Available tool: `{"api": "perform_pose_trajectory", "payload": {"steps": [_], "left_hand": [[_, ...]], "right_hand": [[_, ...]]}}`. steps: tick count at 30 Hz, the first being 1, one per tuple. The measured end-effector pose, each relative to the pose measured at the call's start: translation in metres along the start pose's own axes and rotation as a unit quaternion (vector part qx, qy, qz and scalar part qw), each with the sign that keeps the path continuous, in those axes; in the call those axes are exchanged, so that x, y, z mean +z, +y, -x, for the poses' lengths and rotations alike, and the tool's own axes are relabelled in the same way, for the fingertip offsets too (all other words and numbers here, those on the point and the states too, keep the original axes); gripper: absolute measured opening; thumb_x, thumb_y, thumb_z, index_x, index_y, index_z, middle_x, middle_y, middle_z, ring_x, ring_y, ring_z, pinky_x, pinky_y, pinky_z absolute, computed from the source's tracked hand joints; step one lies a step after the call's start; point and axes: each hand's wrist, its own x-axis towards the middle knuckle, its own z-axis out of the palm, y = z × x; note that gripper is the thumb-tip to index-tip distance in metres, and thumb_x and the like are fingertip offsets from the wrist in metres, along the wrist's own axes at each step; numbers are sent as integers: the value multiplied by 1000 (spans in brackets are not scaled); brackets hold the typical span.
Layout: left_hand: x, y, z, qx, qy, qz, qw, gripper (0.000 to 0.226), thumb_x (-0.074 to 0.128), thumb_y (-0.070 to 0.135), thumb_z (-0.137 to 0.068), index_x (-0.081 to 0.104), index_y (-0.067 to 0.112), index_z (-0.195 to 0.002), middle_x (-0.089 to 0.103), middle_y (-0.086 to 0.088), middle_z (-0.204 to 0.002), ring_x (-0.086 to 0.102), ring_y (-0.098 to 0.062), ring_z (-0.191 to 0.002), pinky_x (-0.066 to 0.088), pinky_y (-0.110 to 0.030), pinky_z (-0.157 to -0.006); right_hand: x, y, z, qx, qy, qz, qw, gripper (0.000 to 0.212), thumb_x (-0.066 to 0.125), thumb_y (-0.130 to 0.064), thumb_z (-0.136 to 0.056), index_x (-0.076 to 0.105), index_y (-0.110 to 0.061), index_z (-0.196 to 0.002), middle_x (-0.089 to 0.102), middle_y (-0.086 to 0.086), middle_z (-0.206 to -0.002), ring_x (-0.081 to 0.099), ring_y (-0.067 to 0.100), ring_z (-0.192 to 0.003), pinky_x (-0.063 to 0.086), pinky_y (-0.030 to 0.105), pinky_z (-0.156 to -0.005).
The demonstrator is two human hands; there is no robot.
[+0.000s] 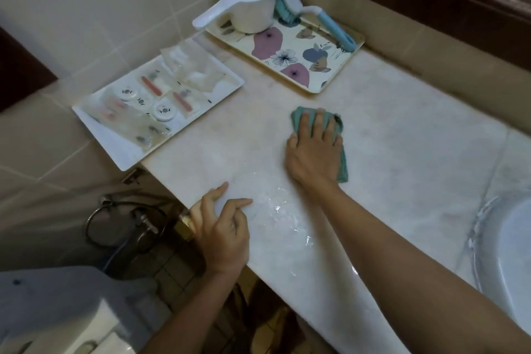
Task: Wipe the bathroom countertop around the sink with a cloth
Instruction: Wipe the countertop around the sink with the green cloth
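A folded teal cloth (342,165) lies on the pale marble countertop (402,138), and my right hand (313,152) presses flat on it with fingers spread. Most of the cloth is hidden under the palm. My left hand (221,227) rests at the counter's front left edge, thumb and forefinger lying on the top, the other fingers curled over the edge. A wet shiny patch (284,215) lies between the two hands. The white sink (508,253) curves in at the right edge.
A white tray (120,158) of wrapped toiletries overhangs the counter's left end. Behind it a floral tray (313,89) holds a white water scoop (247,0) and a blue-handled brush (333,26). A tiled wall, pipes and a hose sit below left.
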Motion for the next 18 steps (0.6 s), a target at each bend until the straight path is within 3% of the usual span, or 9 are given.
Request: {"api": "perform_pose_trajectory", "payload": {"steps": [3,6,7,9,11,14,15,18], "left_hand": [[-1,0,-2,-9,3,29,1000,23,51,25,-90,69,24,-105,54,0,-126,43,-20,-117,30,-30,-98],[-8,1,0,-27,10,82,996,39,46,39,-93,59,14,-121,42,-9,-135,38,-14,-123,22,-16,-105],[-12,0,2,-27,17,101,994,42,48,39,-93,58,11,-123,38,-11,-137,35,-11,-124,23,-17,-106],[-19,-6,-4,-69,50,107,991,45,51,36,-89,55,8,-124,32,-13,-141,30,-13,-127,25,-33,-110],[-22,-16,-30,-207,98,114,967,47,54,34,-87,50,13,-128,28,-10,-145,29,-23,-130,27,-47,-110],[-18,-24,-81,-438,95,173,877,55,49,39,-91,38,17,-140,25,-4,-149,31,-29,-131,34,-46,-104],[-14,-24,-90,-461,84,175,866,57,45,42,-93,35,16,-143,27,-6,-150,34,-30,-131,34,-43,-102],[-10,-20,-95,-428,84,170,884,56,40,42,-98,35,10,-145,38,-11,-145,44,-31,-126,31,-31,-90]], "right_hand": [[14,-31,34,-68,-21,-6,997,62,25,-35,-98,3,-23,-154,-9,5,-162,-6,28,-148,1,47,-118],[22,-28,100,-135,-39,-30,990,61,25,-34,-97,4,-28,-154,-6,-1,-162,-5,23,-148,4,46,-119],[21,-18,124,-158,-40,-27,986,61,26,-36,-96,6,-30,-154,-4,-3,-162,-3,21,-148,6,44,-119],[16,15,158,-187,-49,-10,981,61,26,-40,-95,10,-35,-153,0,-9,-162,0,17,-148,8,40,-117],[8,54,156,-164,-35,10,986,61,28,-42,-93,16,-37,-152,3,-11,-161,5,16,-148,12,37,-115],[-5,91,112,-67,0,34,997,63,27,-41,-89,24,-32,-151,11,-5,-161,13,22,-147,23,42,-111],[-9,94,94,-35,3,36,999,63,25,-41,-89,21,-31,-151,11,-4,-161,12,23,-147,24,44,-111],[-10,81,44,48,25,33,998,61,22,-38,-94,12,-26,-153,5,2,-162,5,27,-147,16,49,-116]]}}
